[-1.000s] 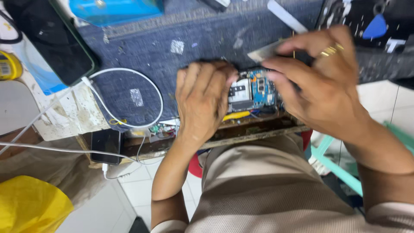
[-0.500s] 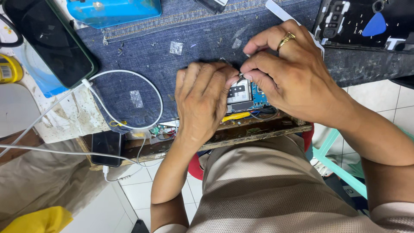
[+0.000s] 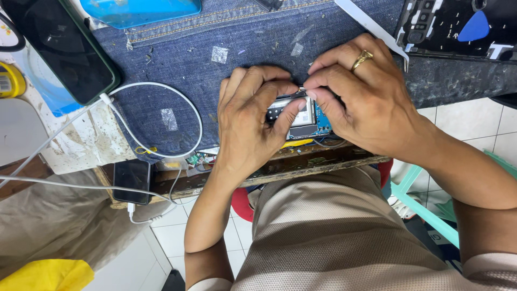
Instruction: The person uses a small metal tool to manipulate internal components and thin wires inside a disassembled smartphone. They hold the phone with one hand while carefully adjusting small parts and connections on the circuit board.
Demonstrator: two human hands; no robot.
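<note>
A small blue circuit board with metal shields lies near the front edge of the workbench, on a blue denim cloth. My left hand covers its left part, thumb pressed on the shield. My right hand, a gold ring on one finger, grips the board's top and right side with its fingertips. Both hands hide most of the board.
A dark phone with a white cable lies at the left. A smaller black phone sits on the bench's lower ledge. An opened phone body with a blue pick lies top right. A blue case is at the top.
My right hand has come down from above the board onto its top edge, fingertips meeting my left hand. My left hand stayed on the board.
</note>
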